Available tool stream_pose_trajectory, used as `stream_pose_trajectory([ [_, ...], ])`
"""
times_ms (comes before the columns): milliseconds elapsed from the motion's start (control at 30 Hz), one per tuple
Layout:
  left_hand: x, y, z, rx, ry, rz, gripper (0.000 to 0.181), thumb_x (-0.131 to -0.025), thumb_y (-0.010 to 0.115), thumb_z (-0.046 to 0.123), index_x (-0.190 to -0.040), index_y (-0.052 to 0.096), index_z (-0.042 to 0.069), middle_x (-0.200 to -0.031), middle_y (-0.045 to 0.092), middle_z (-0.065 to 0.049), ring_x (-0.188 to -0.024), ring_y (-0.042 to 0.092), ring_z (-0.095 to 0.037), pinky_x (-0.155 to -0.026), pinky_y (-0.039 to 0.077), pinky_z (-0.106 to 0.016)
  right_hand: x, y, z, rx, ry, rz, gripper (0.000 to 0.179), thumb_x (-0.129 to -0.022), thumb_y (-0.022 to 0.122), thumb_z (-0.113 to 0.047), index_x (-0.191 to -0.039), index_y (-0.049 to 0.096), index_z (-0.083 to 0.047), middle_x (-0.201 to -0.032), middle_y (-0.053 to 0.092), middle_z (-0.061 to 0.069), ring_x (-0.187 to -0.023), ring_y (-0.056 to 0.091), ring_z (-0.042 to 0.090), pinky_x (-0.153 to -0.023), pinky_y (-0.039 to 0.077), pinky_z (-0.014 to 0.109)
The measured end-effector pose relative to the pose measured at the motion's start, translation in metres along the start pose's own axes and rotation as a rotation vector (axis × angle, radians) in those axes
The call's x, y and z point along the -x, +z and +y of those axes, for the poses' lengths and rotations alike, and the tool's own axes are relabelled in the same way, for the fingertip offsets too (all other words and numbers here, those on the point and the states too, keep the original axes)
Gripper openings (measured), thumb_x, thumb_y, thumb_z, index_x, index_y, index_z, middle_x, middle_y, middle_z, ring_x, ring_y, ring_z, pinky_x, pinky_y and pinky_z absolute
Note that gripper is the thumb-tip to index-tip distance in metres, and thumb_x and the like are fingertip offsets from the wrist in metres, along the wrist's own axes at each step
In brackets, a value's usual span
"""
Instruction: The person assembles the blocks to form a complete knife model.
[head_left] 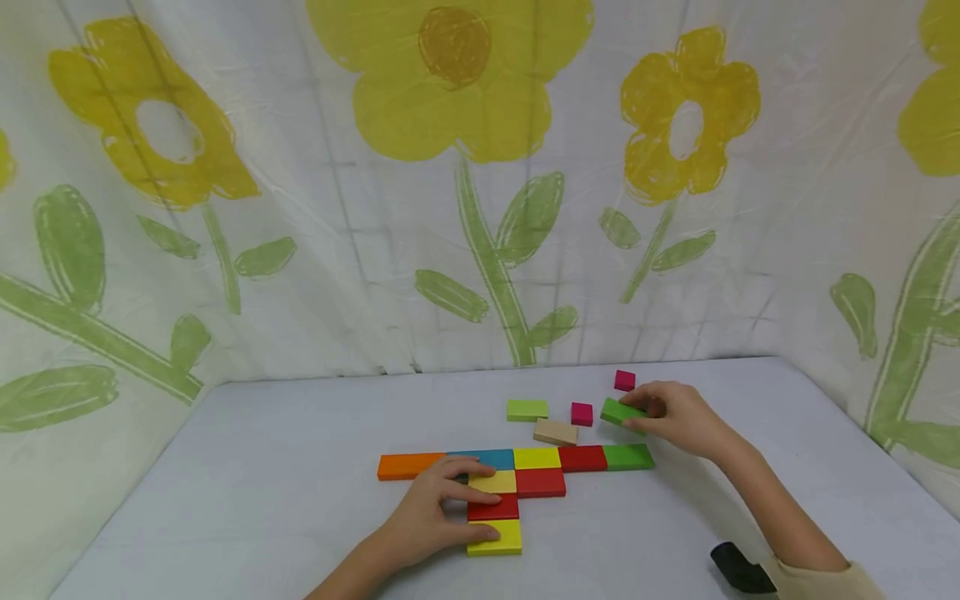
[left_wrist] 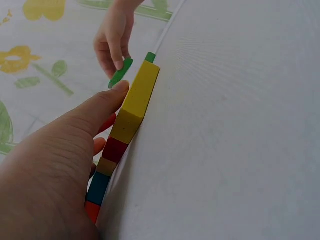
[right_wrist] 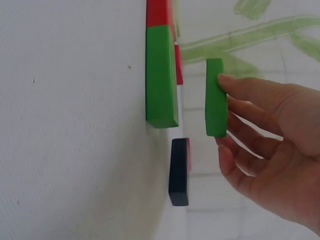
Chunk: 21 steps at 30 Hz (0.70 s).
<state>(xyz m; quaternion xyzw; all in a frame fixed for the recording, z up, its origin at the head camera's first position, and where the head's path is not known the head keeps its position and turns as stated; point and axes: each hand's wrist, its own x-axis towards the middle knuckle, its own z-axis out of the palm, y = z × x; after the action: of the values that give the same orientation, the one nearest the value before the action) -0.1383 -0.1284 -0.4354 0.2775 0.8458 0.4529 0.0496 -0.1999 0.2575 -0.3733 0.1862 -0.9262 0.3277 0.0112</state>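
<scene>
The left hand [head_left: 431, 510], lower centre, fingers apart, touches a smooth red block [head_left: 504, 511] and yellow block [head_left: 510, 537]; right of centre, the right hand [head_left: 678, 417] pinches a green cuboid [head_left: 617, 410]. Only the right wrist view's lower centre shows a dark oblong block [right_wrist: 179, 172].

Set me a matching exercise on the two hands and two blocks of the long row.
1. Right hand
2. Left hand
3. Orange block
4. Blue block

A. At the left end of the long row
B. Pinches a green block
C. Between the orange block and a yellow block
D. Touches the nearest yellow block

Pairs: 1-B; 2-D; 3-A; 4-C
</scene>
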Motion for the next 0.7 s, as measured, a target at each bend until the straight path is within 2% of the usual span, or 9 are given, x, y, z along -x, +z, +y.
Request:
stream_pose_trajectory([
  [367,-0.001,0.000,0.000,-0.007,-0.004,-0.005,0.031,-0.088,0.087,0.040,-0.117,0.083,0.029,-0.136,0.064,0.018,-0.136,0.051,-0.021,-0.114,0.046,-0.053,0.001,0.008,-0.023,-0.075,-0.108,-0.059,0.029,-0.088,0.085,-0.011,-0.114,0.076,-0.001,-0.106,0.075,0.008,-0.084,0.059,0.013,-0.068,0.054,0.023],
  [700,0.000,0.000,-0.001,-0.005,-0.003,-0.001,0.030,-0.088,0.086,0.040,-0.117,0.083,0.029,-0.136,0.064,0.018,-0.136,0.051,-0.021,-0.113,0.047,-0.050,0.000,0.021,-0.034,-0.087,-0.182,-0.125,0.026,-0.088,0.086,-0.019,-0.111,0.078,-0.008,-0.105,0.075,-0.002,-0.089,0.060,0.012,-0.073,0.056,0.026],
])
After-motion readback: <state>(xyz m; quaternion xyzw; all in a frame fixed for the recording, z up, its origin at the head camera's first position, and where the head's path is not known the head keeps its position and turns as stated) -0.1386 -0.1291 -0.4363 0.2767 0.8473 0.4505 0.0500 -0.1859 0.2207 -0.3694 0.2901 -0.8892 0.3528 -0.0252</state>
